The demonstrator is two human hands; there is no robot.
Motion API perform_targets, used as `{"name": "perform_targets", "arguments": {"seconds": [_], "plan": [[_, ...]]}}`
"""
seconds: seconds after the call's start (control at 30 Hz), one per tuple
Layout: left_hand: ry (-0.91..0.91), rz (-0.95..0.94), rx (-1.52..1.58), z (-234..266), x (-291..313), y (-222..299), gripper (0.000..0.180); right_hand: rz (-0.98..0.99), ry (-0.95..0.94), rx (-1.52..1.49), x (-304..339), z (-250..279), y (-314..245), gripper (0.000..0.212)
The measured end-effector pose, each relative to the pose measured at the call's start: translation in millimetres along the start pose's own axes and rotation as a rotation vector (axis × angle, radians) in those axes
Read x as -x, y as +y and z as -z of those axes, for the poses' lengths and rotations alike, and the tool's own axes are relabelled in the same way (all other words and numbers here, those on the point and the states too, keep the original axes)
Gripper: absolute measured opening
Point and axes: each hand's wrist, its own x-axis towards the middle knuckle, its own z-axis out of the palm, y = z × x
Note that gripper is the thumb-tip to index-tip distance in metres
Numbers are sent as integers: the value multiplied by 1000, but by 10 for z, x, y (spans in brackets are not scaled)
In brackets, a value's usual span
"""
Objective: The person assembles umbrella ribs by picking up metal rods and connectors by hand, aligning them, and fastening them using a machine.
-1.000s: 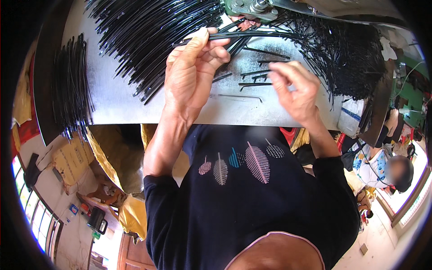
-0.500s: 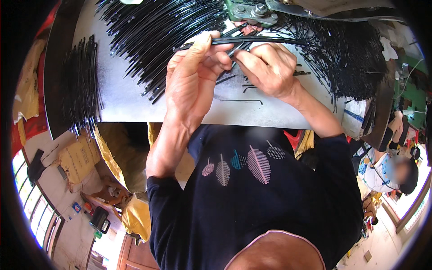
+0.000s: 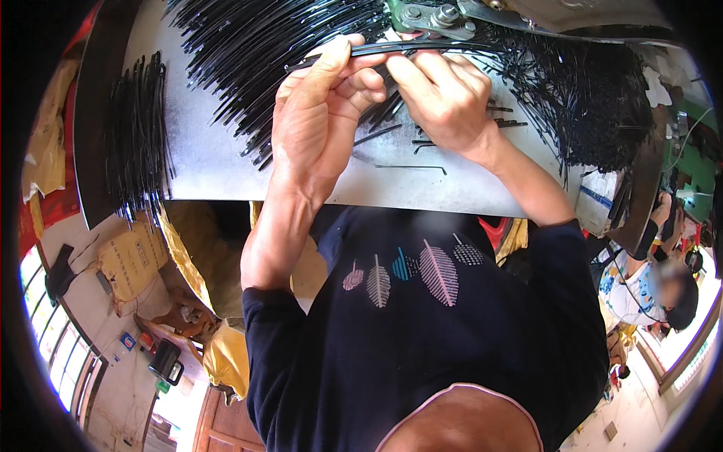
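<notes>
A few long thin black rods (image 3: 369,50) lie level across my two hands at the table's far side, beneath a green metal fixture. My left hand (image 3: 320,113), palm turned up, pinches them near their left end between thumb and fingers. My right hand (image 3: 444,102) is closed, its fingertips against the same rods a little to the right; its thumb is hidden. Behind my left hand spreads a wide slanting pile of similar black rods (image 3: 233,64). A tangled heap of thinner black pieces (image 3: 580,98) lies right of my right hand.
The green metal fixture (image 3: 433,16) with bolts stands at the far edge. A separate black bundle (image 3: 138,128) hangs over the grey table (image 3: 263,188) at left. One bent rod (image 3: 414,167) lies near the front edge. Another person (image 3: 640,290) sits at far right.
Both hands have moved slightly away from me with the rods, toward the green fixture. My right hand has shifted a little left and up along them. The view has moved slightly.
</notes>
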Motion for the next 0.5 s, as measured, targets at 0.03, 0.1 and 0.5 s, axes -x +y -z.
{"name": "perform_targets", "arguments": {"seconds": [0.03, 0.1, 0.5], "plan": [[1, 0, 1, -20, 11, 6, 23, 23, -29, 29, -18, -27, 3, 21], [-5, -11, -39, -60, 45, 18, 24, 0, -36, 59, -42, 5, -18, 14], [109, 63, 4, 147, -156, -60, 23, -399, 179, -689, 91, 358, -211, 19]]}}
